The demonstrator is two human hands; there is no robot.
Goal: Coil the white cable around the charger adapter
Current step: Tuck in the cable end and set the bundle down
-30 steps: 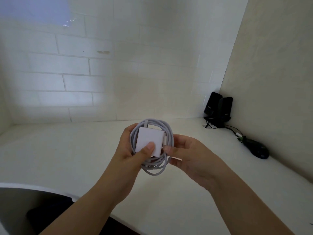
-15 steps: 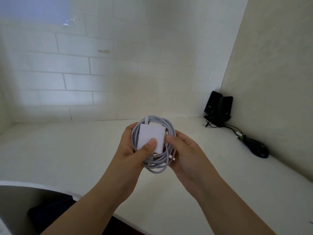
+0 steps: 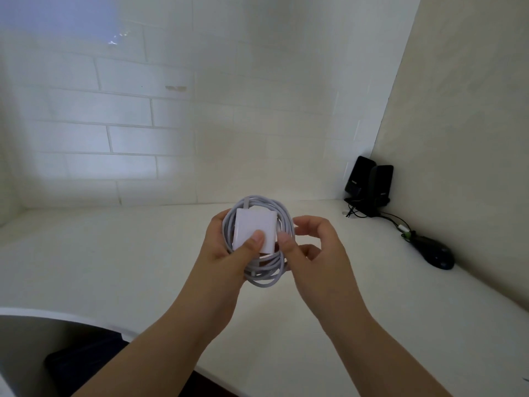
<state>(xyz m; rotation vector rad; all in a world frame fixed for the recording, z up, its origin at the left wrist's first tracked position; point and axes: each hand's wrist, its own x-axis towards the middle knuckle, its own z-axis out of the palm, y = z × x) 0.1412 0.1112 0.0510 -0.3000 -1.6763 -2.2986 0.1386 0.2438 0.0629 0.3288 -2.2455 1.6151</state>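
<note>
1. A white charger adapter is clamped above the white desk by the left hand, thumb pressed on its face.
2. The white cable is looped around the adapter.
3. The right hand is curled half open beside the adapter, thumb tip touching the coil.
4. Black speakers are seen beyond the adapter, in the corner.

You are at a desk corner in what looks like a home or small office: a plain white desktop against a white brick-pattern wall, with two small black speakers and a black computer mouse in the corner.
</note>
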